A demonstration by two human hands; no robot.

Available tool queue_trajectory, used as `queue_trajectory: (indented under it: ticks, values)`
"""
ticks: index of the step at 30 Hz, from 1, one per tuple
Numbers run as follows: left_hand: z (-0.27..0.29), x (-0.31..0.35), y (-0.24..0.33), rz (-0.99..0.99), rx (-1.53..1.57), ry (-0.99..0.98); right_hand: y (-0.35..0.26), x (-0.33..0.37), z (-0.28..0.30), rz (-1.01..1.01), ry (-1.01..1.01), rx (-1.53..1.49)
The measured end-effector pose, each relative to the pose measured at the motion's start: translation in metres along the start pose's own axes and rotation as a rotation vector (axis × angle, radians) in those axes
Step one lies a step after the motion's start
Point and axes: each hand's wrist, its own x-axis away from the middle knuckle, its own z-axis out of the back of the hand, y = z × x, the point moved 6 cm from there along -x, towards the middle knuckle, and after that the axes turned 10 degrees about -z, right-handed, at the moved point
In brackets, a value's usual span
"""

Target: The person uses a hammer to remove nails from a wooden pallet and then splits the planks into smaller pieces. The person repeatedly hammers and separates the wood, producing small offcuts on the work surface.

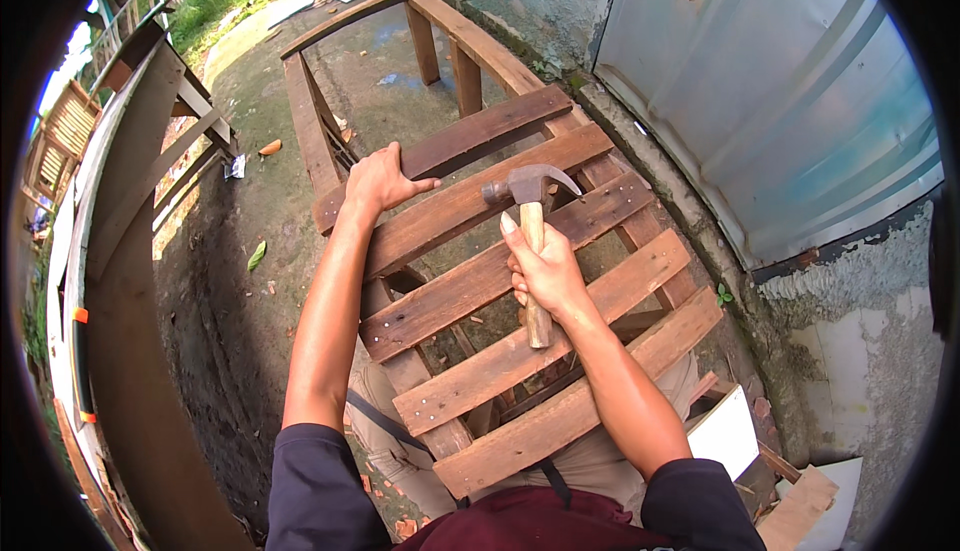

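Note:
My left hand (385, 181) grips the left part of a dark wooden slat (490, 135), its thumb stretched along the near side. That slat lies across the two side rails of a wooden frame (490, 51). In my right hand (548, 269) is a claw hammer (528, 186), held by its wooden handle above the slats with the head up and the claw pointing right. Several more slats, such as the middle one (500, 266), lie across the frame nearer to me with gaps between them. Nail heads show at some slat ends.
A corrugated metal sheet (780, 101) and a weathered wall (540, 1) run along the right. At the left stands a large wooden board structure (140, 251). Wood offcuts and a white panel (722, 436) lie at lower right. Concrete ground (240, 281) surrounds the frame.

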Motion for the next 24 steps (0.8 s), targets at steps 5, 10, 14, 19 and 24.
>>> queue_trajectory:
  ticks: [5, 10, 14, 19, 24]
  values:
    - [0.002, -0.011, -0.004, -0.039, 0.089, -0.137, 0.001, 0.002, 0.004, 0.0, -0.005, 0.012]
    - [0.005, -0.011, 0.002, -0.045, 0.1, -0.118, 0.004, -0.003, 0.006, -0.008, 0.002, 0.009]
    - [0.011, -0.001, 0.012, -0.004, 0.089, -0.028, 0.004, -0.001, 0.006, 0.015, 0.011, 0.029]
    - [0.007, 0.002, 0.007, -0.001, 0.023, 0.009, 0.003, 0.0, 0.006, 0.064, -0.009, 0.062]
    - [0.004, 0.007, 0.008, 0.03, -0.017, 0.015, -0.054, -0.024, 0.017, 0.097, 0.106, 0.077]
